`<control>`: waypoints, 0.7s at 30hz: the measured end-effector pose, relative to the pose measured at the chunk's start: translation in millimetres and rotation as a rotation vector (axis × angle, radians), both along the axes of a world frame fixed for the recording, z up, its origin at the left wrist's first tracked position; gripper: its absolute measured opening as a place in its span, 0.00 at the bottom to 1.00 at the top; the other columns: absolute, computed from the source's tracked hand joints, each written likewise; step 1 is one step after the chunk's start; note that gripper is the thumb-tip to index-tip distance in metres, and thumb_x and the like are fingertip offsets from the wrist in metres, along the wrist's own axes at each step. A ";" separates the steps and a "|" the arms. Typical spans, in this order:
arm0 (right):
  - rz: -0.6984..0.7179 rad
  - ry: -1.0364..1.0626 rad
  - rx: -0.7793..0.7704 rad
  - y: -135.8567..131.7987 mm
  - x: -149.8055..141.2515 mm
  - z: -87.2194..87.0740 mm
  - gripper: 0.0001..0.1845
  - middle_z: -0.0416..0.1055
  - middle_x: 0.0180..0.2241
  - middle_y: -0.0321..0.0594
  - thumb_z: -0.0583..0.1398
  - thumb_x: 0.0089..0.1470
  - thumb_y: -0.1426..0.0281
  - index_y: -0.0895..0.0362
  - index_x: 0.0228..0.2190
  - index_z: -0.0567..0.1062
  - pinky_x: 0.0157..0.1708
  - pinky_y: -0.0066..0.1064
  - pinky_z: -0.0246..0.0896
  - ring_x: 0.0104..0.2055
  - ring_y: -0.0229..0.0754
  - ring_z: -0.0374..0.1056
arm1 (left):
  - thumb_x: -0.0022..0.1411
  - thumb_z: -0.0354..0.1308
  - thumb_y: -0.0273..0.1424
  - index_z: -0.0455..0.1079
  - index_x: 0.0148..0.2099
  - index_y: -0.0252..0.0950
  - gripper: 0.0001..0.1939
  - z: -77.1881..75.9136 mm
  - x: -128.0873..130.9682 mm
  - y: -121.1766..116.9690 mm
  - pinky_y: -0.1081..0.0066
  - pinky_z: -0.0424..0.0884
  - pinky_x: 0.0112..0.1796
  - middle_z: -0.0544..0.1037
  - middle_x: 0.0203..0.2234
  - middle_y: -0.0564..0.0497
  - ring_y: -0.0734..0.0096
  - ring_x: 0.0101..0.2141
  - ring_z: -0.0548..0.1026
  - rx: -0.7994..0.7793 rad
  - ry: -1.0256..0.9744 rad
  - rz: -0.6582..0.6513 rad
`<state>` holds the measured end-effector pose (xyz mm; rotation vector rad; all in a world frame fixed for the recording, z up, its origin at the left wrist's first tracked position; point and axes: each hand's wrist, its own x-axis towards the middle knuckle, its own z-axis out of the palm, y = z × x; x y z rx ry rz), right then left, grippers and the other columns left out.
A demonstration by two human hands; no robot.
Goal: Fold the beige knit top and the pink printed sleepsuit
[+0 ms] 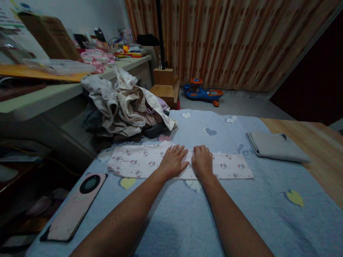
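Observation:
A pale pink garment (147,161) with a small printed pattern lies folded into a long strip across the blue heart-patterned cloth (181,223). It looks like a pair of trousers, though its exact shape is hidden by the folds. My left hand (174,161) rests flat on its middle, fingers spread. Just to the right, my right hand (202,161) presses on the same garment with its fingers curled together on the fabric. A small gap of cloth shows between the two hands.
A heap of clothes (127,107) sits at the back left. A phone in a pink case (74,211) lies at the left edge. On the right is a folded grey garment (275,146). Beyond the table stand a blue ride-on toy (201,92) and a cluttered desk (137,62).

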<state>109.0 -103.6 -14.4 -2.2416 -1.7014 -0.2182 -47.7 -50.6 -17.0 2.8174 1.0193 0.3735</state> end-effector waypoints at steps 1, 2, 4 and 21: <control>-0.005 -0.001 -0.001 -0.4 -1.0 0.7 0.08 0.68 0.43 0.46 0.56 0.61 0.73 0.55 0.42 0.71 0.41 0.36 0.51 0.46 0.48 0.60 | 0.68 0.50 0.45 0.59 0.66 0.42 0.28 -0.6 0.0 0.0 0.49 0.50 0.63 0.62 0.66 0.46 0.52 0.66 0.56 -0.001 0.004 0.006; -0.010 -0.003 -0.001 -0.7 -2.2 1.4 0.08 0.68 0.43 0.46 0.56 0.61 0.73 0.55 0.42 0.71 0.41 0.36 0.51 0.46 0.48 0.60 | 0.68 0.50 0.46 0.59 0.66 0.42 0.28 -1.1 0.0 0.1 0.48 0.50 0.63 0.61 0.66 0.46 0.52 0.66 0.55 -0.001 0.006 0.012; -0.020 -0.013 -0.010 -1.1 -4.2 2.5 0.07 0.68 0.43 0.46 0.55 0.61 0.73 0.56 0.42 0.70 0.41 0.36 0.52 0.46 0.48 0.60 | 0.67 0.50 0.46 0.59 0.67 0.42 0.29 -1.8 0.2 0.1 0.47 0.49 0.63 0.61 0.66 0.46 0.51 0.66 0.55 -0.002 0.005 0.021; 0.176 -0.043 -0.041 -21.1 9.3 0.6 0.08 0.68 0.43 0.45 0.56 0.60 0.73 0.57 0.42 0.71 0.47 0.36 0.51 0.47 0.48 0.59 | 0.67 0.51 0.46 0.60 0.65 0.40 0.29 1.0 1.2 -2.3 0.46 0.49 0.63 0.62 0.66 0.43 0.50 0.66 0.55 0.012 0.011 0.038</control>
